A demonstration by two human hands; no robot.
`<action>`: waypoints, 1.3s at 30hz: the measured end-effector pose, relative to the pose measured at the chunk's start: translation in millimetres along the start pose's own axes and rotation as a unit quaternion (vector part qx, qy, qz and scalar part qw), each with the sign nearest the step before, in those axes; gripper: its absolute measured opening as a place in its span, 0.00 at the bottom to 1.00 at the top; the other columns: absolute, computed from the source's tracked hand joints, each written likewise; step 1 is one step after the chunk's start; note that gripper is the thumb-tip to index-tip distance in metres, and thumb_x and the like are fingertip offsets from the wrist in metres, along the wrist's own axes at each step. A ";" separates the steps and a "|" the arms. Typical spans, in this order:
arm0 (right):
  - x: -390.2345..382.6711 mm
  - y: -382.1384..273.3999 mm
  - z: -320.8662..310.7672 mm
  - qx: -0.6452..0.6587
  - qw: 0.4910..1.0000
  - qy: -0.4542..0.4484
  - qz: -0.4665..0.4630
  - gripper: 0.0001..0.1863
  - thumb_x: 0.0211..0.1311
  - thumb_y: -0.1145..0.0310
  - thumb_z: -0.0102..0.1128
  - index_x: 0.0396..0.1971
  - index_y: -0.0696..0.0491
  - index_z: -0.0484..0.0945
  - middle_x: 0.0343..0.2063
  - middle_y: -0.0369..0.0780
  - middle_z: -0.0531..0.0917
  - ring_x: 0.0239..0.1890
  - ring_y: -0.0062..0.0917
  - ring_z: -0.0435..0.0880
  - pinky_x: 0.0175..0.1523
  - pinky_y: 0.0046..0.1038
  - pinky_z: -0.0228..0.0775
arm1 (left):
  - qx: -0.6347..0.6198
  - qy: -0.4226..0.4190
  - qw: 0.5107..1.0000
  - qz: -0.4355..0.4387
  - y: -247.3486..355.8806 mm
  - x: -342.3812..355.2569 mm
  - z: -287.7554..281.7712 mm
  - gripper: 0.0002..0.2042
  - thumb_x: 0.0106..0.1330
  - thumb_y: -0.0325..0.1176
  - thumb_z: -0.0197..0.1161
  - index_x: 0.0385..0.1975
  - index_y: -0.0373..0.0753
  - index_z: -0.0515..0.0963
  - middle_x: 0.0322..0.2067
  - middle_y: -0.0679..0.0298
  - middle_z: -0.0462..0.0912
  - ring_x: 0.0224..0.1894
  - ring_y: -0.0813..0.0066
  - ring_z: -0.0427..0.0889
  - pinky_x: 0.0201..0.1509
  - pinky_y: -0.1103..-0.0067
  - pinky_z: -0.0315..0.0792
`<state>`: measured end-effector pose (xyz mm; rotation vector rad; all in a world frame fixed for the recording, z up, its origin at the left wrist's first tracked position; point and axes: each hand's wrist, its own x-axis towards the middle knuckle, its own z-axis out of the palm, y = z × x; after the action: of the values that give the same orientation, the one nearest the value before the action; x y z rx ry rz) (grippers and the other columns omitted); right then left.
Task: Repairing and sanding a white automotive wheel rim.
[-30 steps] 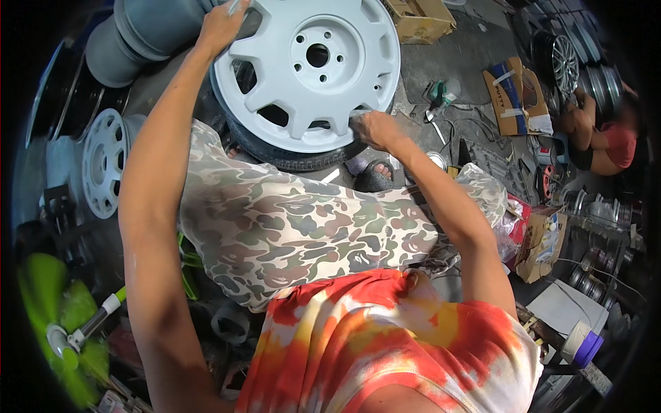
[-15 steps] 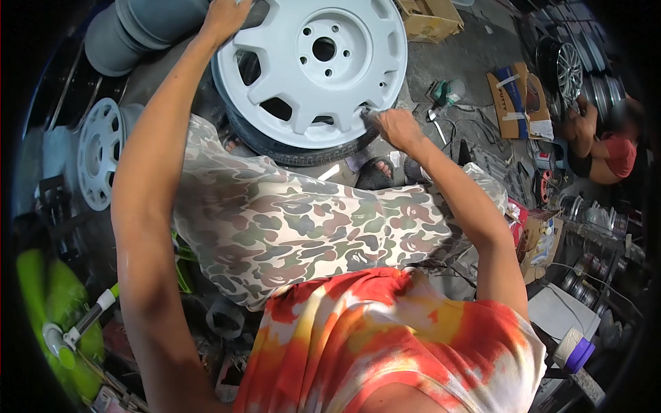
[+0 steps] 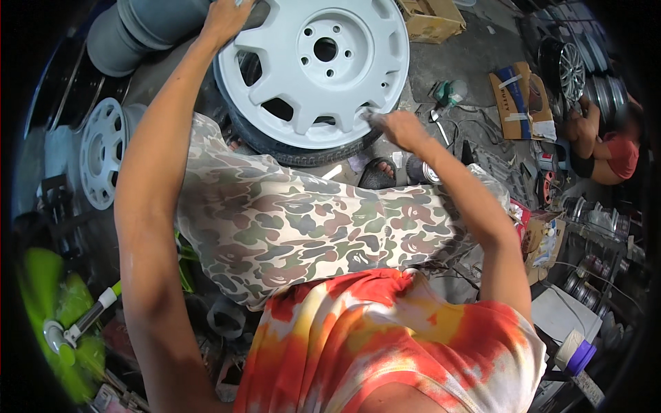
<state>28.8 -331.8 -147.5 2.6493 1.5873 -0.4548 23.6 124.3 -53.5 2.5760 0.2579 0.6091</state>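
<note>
Since a second ago my right hand [image 3: 403,129] has slid along the rim of the white wheel [image 3: 320,65] toward its 4 o'clock edge, fingers pressed together on what looks like a small abrasive pad, though I cannot tell for sure. My left hand [image 3: 224,17] curls over the 10 o'clock edge, bracing the wheel so it won't rock. It lies face-up on a black tyre [image 3: 296,148] beyond my knees, tilted toward me, which keeps the spokes within reach.
</note>
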 end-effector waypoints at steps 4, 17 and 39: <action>9.6 12.2 -7.8 -0.125 0.990 -0.012 -0.057 0.12 0.69 0.67 0.52 0.46 0.44 0.83 0.30 0.42 0.88 0.34 0.36 0.90 0.40 0.40 0.80 | -0.008 0.035 0.998 0.046 -3.6 4.4 12.8 0.22 0.73 0.47 0.54 0.48 0.30 0.79 0.43 0.37 0.83 0.50 0.39 0.83 0.52 0.60 0.74; 18.4 -9.5 25.5 0.115 0.981 0.126 -0.093 0.14 0.73 0.62 0.51 0.39 0.53 0.84 0.24 0.47 0.85 0.29 0.45 0.87 0.38 0.46 0.79 | 0.050 0.008 0.998 0.047 11.9 1.6 -4.4 0.16 0.74 0.38 0.51 0.41 0.31 0.80 0.37 0.39 0.83 0.44 0.37 0.83 0.42 0.56 0.74; -26.0 -68.6 60.8 0.176 0.956 0.230 0.050 0.42 0.59 0.78 0.58 0.76 0.41 0.60 0.34 0.49 0.88 0.26 0.45 0.86 0.33 0.45 0.79 | -0.005 0.002 0.998 0.064 -6.6 2.0 -12.0 0.20 0.78 0.44 0.51 0.43 0.31 0.80 0.37 0.41 0.84 0.44 0.41 0.83 0.45 0.60 0.74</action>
<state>-56.4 -331.1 -190.0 3.2826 1.5823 -0.1240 19.4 135.6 -46.6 2.5958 0.0905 0.6595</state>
